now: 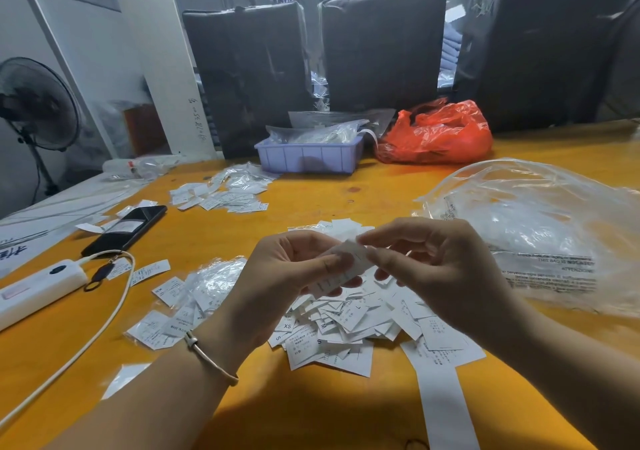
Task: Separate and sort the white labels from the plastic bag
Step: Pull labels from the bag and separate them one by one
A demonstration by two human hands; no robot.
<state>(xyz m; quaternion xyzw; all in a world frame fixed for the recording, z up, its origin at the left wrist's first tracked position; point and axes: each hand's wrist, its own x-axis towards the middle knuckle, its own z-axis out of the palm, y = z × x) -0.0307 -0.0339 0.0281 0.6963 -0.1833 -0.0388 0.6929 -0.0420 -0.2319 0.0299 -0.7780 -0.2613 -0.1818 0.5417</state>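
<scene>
Both hands, left hand (pixel 294 269) and right hand (pixel 433 266), pinching one thin white paper label (pixel 349 262).

Garment packing workshop or warehouse.
Big black-wrapped bales (pixel 381 51) stacked behind an orange worktable (pixel 311 408), piles of clothing size labels (pixel 339 325) (XS, S, M, L), a tray of bagged stock (pixel 308 158), a pedestal fan (pixel 38 103).
</scene>
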